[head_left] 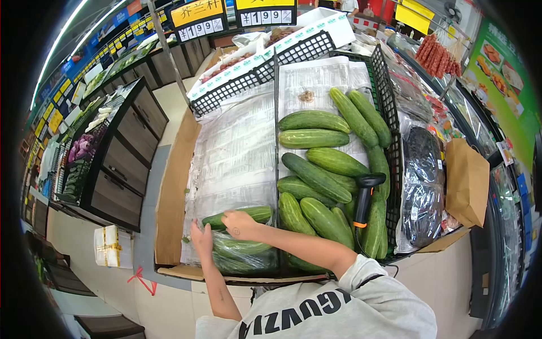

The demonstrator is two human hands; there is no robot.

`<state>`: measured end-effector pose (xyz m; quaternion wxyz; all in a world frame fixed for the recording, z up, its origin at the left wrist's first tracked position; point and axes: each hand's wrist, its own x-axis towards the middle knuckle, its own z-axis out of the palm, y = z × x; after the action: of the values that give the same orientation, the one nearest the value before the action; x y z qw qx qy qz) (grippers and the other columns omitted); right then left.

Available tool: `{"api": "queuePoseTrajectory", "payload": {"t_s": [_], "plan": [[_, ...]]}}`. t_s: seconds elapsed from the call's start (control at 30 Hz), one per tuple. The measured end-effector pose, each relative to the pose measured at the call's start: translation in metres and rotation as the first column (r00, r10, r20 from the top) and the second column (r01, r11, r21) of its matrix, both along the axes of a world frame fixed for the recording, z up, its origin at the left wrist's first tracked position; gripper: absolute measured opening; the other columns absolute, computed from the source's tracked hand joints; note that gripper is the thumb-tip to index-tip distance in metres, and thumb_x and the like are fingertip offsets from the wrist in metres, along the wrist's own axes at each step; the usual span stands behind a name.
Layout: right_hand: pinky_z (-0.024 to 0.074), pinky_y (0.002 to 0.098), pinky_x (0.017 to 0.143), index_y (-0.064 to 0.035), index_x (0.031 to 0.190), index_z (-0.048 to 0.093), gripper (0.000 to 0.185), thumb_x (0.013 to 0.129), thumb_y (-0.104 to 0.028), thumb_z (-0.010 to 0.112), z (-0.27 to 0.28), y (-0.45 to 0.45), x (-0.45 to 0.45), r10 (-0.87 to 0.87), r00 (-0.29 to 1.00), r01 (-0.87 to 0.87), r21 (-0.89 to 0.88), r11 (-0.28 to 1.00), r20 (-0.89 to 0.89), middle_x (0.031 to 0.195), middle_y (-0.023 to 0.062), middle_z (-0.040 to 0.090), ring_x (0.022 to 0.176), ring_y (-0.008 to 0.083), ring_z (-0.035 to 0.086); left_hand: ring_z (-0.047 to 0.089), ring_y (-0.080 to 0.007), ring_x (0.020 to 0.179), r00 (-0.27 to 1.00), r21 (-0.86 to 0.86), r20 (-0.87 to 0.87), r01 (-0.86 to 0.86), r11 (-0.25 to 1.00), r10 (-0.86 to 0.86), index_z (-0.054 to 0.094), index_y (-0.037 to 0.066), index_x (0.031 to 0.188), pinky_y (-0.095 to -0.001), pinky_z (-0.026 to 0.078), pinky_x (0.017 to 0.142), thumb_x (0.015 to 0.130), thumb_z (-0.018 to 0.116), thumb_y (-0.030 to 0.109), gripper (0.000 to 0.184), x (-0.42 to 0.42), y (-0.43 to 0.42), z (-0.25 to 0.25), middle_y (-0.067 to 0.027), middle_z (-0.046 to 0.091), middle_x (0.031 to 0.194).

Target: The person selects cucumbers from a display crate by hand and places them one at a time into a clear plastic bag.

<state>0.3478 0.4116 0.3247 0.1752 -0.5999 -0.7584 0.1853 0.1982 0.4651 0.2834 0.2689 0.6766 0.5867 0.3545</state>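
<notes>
A green cucumber (pixel 257 214) lies across the top of a clear plastic bag of cucumbers (pixel 240 251) at the near end of the left, paper-lined bin. My left hand (pixel 201 237) is at the left end of this cucumber, by the bag's edge; its fingers are bent, and what they hold is too small to tell. My right hand (pixel 236 223) rests closed on the cucumber's upper side, its fingertips near the left end. Many loose cucumbers (pixel 319 175) fill the right bin beside them.
A black scanner with an orange band (pixel 367 198) lies on the right-hand cucumbers. Black mesh dividers (pixel 265 72) edge the bins. Right of them are dark plastic-wrapped packs (pixel 422 186) and a brown paper bag (pixel 466 181). A white box (pixel 113 246) stands on the floor at left.
</notes>
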Motion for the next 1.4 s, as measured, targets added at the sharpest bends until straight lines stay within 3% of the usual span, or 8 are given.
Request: {"api": "queuePoseTrajectory", "payload": {"t_s": [0.13,0.27,0.53,0.87,0.93,1.1,1.3,1.4], "plan": [[0.0412,0.0363,0.073,0.0033,0.09,0.049,0.027,0.063,-0.002,0.05,0.0,0.0,0.004,-0.098,0.987,0.096,0.018,0.995,0.124,0.097,0.0174,0.044,0.093,0.029,0.045,0.045,-0.0341,0.096,0.983,-0.27,-0.14,0.078,0.96,-0.119,0.044,-0.004,0.106,-0.0364,0.033,0.083,0.072,0.05,0.02,0.042,0.004,0.012,0.02,-0.0222,0.048,0.101],[0.0396,0.0374,0.076,0.0025,0.096,0.048,0.033,0.064,-0.002,0.05,-0.013,0.001,0.012,-0.108,0.987,0.105,0.036,0.994,0.118,0.1,0.0175,0.042,0.095,0.0291,0.044,0.045,-0.0342,0.097,0.976,-0.205,-0.165,0.11,0.973,-0.145,0.044,-0.002,0.107,-0.0356,0.034,0.083,0.073,0.049,0.022,0.042,0.007,0.017,0.01,-0.0236,0.049,0.102],[0.042,0.0363,0.074,-0.0061,0.103,0.048,0.039,0.065,-0.013,0.057,-0.013,0.011,0.037,-0.176,0.882,0.321,-0.285,0.903,0.437,0.105,0.0126,0.047,0.096,0.0267,0.047,0.047,-0.0294,0.094,0.995,-0.509,0.048,0.102,0.854,-0.091,0.045,-0.002,0.106,-0.0342,0.034,0.08,0.079,0.043,0.027,0.039,0.007,0.024,0.022,-0.0208,0.05,0.102],[0.043,0.0364,0.068,-0.0069,0.089,0.059,0.029,0.061,-0.015,0.062,0.001,0.02,0.051,0.011,0.895,0.213,-0.448,0.868,0.447,0.092,0.0097,0.057,0.085,0.023,0.055,0.046,-0.0246,0.091,0.985,-0.385,0.167,0.11,0.916,-0.048,0.045,-0.008,0.103,-0.0314,0.033,0.08,0.083,0.037,0.026,0.04,-0.022,0.053,-0.036,-0.0182,0.049,0.101],[0.0421,0.0364,0.066,-0.0069,0.087,0.059,0.028,0.06,-0.013,0.062,0.014,0.013,0.051,0.002,0.908,0.204,-0.447,0.871,0.42,0.089,0.0104,0.057,0.084,0.0235,0.055,0.047,-0.0238,0.089,0.92,-0.434,0.383,0.102,0.895,0.081,0.045,-0.008,0.102,-0.0317,0.035,0.079,0.084,0.038,0.029,0.042,-0.021,0.051,-0.029,-0.0164,0.05,0.1],[0.0327,0.034,0.075,-0.005,0.074,0.059,0.023,0.053,-0.014,0.062,0.045,-0.016,0.033,-0.256,0.89,0.121,0.346,0.93,0.377,0.078,0.007,0.049,0.081,0.0183,0.048,0.05,-0.0206,0.086,0.784,-0.492,0.579,0.114,0.863,0.226,0.047,-0.005,0.102,-0.0311,0.039,0.075,0.085,0.037,0.028,0.038,-0.019,0.047,-0.016,-0.0133,0.051,0.098],[0.0331,0.0359,0.075,-0.0027,0.075,0.055,0.021,0.055,-0.01,0.059,0.118,-0.06,0.063,-0.118,0.943,-0.084,0.565,0.821,0.312,0.077,0.0068,0.046,0.076,0.0189,0.048,0.053,-0.0202,0.076,0.53,-0.37,0.837,0.367,0.853,0.135,0.049,0.0,0.099,-0.0307,0.041,0.073,0.087,0.032,0.027,0.034,-0.025,0.046,-0.012,-0.0117,0.056,0.087],[0.0323,0.0387,0.077,-0.0057,0.081,0.054,0.035,0.05,-0.017,0.065,0.128,-0.085,0.094,-0.281,0.938,0.059,0.707,0.705,0.203,0.076,0.0055,0.046,0.078,0.0189,0.048,0.051,-0.0173,0.069,0.636,-0.358,0.768,0.33,0.874,0.075,0.047,-0.001,0.104,-0.0281,0.039,0.066,0.087,0.029,0.027,0.038,-0.016,0.026,0.019,-0.0115,0.057,0.074]]}}
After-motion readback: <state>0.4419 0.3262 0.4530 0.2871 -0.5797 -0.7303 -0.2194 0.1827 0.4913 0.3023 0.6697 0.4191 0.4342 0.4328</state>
